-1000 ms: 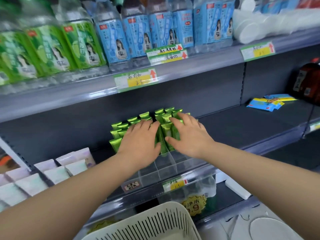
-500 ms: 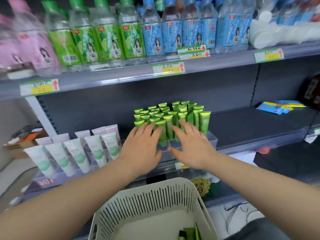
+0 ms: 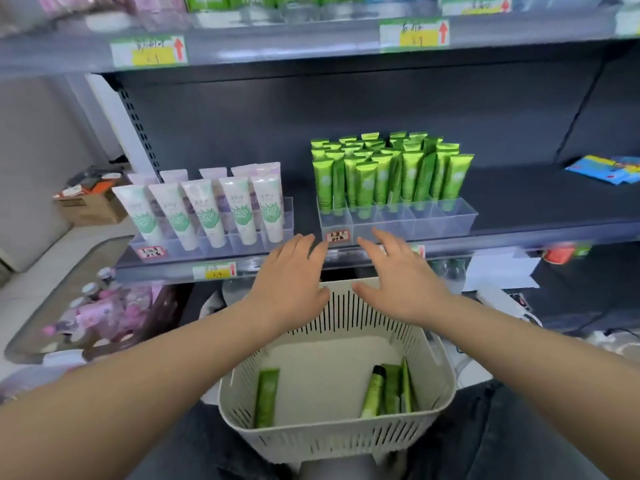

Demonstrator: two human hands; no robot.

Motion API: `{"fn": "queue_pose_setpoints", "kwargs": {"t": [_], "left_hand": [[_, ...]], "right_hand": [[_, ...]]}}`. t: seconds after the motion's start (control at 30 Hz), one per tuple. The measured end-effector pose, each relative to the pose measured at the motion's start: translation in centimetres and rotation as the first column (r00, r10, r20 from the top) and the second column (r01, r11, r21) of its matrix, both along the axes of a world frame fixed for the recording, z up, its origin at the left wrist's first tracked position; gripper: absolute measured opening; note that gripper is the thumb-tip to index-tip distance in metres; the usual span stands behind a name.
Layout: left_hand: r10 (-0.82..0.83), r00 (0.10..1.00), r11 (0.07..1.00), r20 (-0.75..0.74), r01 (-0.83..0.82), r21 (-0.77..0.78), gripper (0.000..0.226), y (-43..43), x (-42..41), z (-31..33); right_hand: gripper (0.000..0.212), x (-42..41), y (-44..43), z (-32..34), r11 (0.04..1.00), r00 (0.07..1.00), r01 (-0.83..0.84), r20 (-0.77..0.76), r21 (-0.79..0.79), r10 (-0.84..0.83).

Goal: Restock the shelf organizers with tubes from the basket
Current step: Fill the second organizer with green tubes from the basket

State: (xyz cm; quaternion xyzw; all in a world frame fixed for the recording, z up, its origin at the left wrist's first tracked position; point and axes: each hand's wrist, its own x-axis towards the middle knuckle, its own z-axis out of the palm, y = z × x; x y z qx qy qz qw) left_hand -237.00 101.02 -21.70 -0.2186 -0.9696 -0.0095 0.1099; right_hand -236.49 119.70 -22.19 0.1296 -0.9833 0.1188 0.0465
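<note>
cardboard box (image 3: pixel 91 206): sat far up-left of the basket (image 3: pixel 332 441); we couldn't read its contents.
pink bottles (image 3: pixel 100 313): sat left of the basket, low down and blurred.
left organizer (image 3: pixel 214 245): clear plastic, on the shelf up-left of the basket, with a handwritten label at its front left corner.
white tubes (image 3: pixel 239 213): stood caps down in the left organizer, leaning back. We counted five in the front row, with more behind.
left hand (image 3: pixel 291 282): we saw it wide, palm down, fingers straight and slightly spread, holding nothing. It hovered over the left part of the basket's far rim, fingertips up at the shelf edge.
basket: cream with slotted walls, bottom centre, with dark jeans (image 3: pixel 519 427) showing on either side of it.
single green tube (image 3: pixel 266 396): lay flat inside the basket, along its left wall.
tube bunch (image 3: pixel 391 389): a few green tubes lay together inside the basket toward its right wall, one showing a dark cap.
right hand (image 3: pixel 398 282): also wide, palm down, fingers spread, holding nothing. It hung over the right part of the basket's far rim. Its fingertips overlapped the front of the right organizer (image 3: pixel 446 220); we couldn't tell whether they touched it.
right organizer: clear and divided, on the shelf up-right of the basket.
shelf green tubes (image 3: pixel 388 171): stood upright in the right organizer, packed in rows.
blue packets (image 3: pixel 609 169): lay flat on the same shelf, far up-right of the basket.
</note>
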Motion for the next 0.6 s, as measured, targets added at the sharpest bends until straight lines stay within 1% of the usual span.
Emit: {"fn": "queue_pose_setpoints", "kwargs": {"t": [0.23,0.3,0.43,0.6], "left_hand": [[0.05,0.992,0.998,0.119,-0.053,0.018,0.071,-1.8,0.4,-5.4],[0.06,0.988,0.998,0.141,-0.064,0.026,0.068,-2.1,0.4,-6.8],[0.067,0.97,0.997,0.232,-0.075,0.026,0.069,-3.0,0.1,-9.8],[0.104,0.94,0.994,0.324,-0.106,-0.012,0.066,-4.2,-0.9,-12.7]], "right_hand": [[0.078,0.5,-1.1,-4.6,0.999,0.989,-0.028,0.147,0.035,0.022],[0.077,0.3,-1.3,-5.9,0.999,0.984,-0.028,0.175,0.022,0.024],[0.076,-0.2,-1.4,-8.2,0.998,0.963,-0.045,0.263,-0.034,0.052],[0.075,-0.9,-1.3,-11.5,0.997,0.937,-0.076,0.345,0.033,0.06]]}}
